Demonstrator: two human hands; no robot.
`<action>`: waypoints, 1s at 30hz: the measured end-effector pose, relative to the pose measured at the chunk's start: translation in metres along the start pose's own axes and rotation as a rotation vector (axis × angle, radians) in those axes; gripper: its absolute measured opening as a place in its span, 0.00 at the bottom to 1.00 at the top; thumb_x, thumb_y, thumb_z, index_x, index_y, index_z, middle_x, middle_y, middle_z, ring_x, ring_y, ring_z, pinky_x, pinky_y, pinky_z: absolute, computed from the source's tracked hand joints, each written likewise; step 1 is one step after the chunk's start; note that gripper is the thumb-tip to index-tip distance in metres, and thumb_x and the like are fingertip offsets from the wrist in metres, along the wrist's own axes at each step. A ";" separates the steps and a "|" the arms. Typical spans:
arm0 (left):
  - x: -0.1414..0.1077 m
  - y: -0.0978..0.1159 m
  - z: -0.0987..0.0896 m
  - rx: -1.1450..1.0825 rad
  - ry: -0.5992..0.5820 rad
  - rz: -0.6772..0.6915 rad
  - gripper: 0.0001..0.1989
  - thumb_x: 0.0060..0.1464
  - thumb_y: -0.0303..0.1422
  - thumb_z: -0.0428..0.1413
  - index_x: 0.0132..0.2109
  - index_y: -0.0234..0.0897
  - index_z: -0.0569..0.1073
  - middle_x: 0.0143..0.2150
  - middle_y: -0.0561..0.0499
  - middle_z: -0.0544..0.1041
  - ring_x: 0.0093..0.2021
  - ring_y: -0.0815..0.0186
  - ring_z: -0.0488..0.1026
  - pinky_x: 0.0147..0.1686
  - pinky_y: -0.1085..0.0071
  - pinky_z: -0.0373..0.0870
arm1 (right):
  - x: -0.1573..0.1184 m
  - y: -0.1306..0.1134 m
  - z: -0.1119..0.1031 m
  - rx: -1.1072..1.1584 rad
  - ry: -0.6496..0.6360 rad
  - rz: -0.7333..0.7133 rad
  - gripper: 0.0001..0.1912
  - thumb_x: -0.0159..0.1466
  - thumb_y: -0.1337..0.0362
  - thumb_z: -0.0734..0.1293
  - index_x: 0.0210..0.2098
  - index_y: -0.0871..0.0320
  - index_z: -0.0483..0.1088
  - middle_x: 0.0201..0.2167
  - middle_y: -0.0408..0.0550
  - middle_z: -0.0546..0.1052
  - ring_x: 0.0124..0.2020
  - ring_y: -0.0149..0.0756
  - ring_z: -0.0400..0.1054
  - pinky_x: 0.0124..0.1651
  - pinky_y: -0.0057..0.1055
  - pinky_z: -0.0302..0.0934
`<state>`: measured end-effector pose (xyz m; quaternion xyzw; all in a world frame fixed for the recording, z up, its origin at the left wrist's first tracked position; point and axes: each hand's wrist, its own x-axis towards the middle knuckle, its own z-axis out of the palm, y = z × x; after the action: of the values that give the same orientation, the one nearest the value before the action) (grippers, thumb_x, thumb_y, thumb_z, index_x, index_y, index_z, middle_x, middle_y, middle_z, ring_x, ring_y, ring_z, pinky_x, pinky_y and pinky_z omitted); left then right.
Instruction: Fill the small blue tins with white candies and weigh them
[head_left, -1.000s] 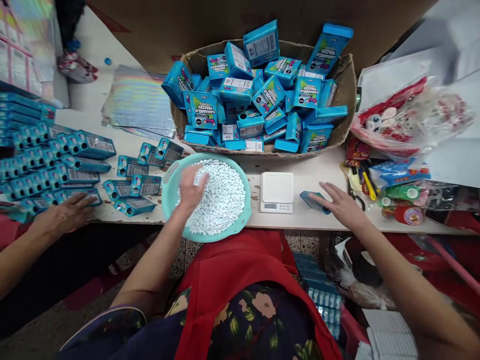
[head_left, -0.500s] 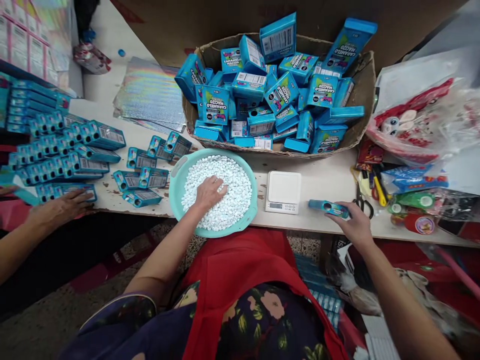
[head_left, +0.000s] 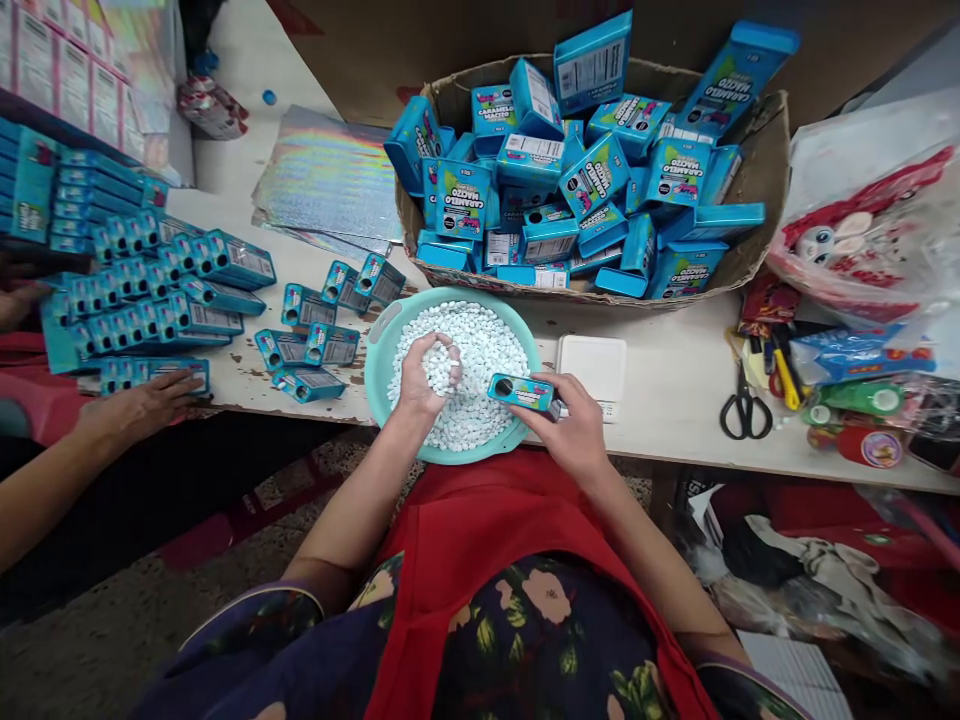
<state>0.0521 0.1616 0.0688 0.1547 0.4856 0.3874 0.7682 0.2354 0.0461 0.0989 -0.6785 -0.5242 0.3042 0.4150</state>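
My left hand [head_left: 417, 385] is cupped, palm up, over the teal basin [head_left: 375, 375], its curled fingers holding a handful of small white candies. More white candies [head_left: 491, 340] fill the basin beneath it. Between thumb and fingers of my right hand [head_left: 576, 430] is a small blue candy box [head_left: 525, 392]. The box lies nearly level above the basin's right side, and a dark round hole in its end points towards my left hand. Just behind my right hand, partly covered by it, sits a white kitchen scale [head_left: 592, 362].
A cut-down cardboard box [head_left: 772, 200] full of blue candy boxes stands behind the basin. Several small blue boxes [head_left: 330, 345] lie to the left, near stacked rows [head_left: 150, 290] and a co-worker's hand [head_left: 146, 405]. Scissors [head_left: 744, 405] and plastic-wrapped items [head_left: 862, 250] are at right.
My right hand has brought the blue candy box left, from beyond the scale to the basin. My left hand has turned up and lifted a handful of candies. The view has shifted slightly.
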 end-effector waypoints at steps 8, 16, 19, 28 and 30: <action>-0.026 0.002 0.030 0.039 -0.036 0.350 0.11 0.49 0.41 0.57 0.33 0.39 0.67 0.31 0.52 0.75 0.29 0.66 0.76 0.28 0.70 0.74 | 0.017 -0.019 0.037 -0.235 -0.139 -0.148 0.15 0.59 0.55 0.72 0.44 0.51 0.71 0.39 0.49 0.76 0.42 0.45 0.71 0.42 0.40 0.66; -0.024 0.004 0.032 0.101 -0.007 0.428 0.12 0.50 0.38 0.60 0.34 0.39 0.64 0.27 0.56 0.72 0.24 0.70 0.73 0.26 0.73 0.71 | 0.017 -0.024 0.037 -0.299 -0.116 -0.221 0.15 0.61 0.53 0.69 0.44 0.50 0.70 0.38 0.49 0.76 0.42 0.45 0.71 0.42 0.40 0.64; -0.025 0.006 0.034 0.090 -0.022 0.413 0.13 0.51 0.38 0.60 0.32 0.38 0.63 0.25 0.57 0.70 0.25 0.69 0.74 0.26 0.73 0.71 | 0.017 -0.025 0.036 -0.272 -0.089 -0.206 0.15 0.60 0.52 0.70 0.43 0.52 0.70 0.38 0.49 0.76 0.41 0.45 0.71 0.42 0.40 0.64; -0.028 0.005 0.037 0.105 -0.048 0.393 0.11 0.53 0.39 0.60 0.33 0.39 0.67 0.24 0.56 0.71 0.26 0.69 0.74 0.27 0.73 0.73 | 0.015 -0.022 0.035 -0.189 -0.071 -0.141 0.17 0.56 0.53 0.73 0.42 0.51 0.70 0.37 0.47 0.76 0.41 0.45 0.72 0.42 0.40 0.64; -0.029 0.004 0.038 0.109 -0.045 0.412 0.13 0.52 0.40 0.60 0.30 0.37 0.66 0.25 0.55 0.71 0.26 0.69 0.74 0.26 0.74 0.72 | 0.014 -0.022 0.035 -0.177 -0.068 -0.131 0.17 0.56 0.53 0.74 0.42 0.51 0.71 0.37 0.47 0.77 0.41 0.45 0.72 0.42 0.40 0.64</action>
<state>0.0764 0.1483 0.1073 0.3004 0.4469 0.5059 0.6739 0.1994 0.0703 0.1019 -0.6661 -0.6061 0.2516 0.3545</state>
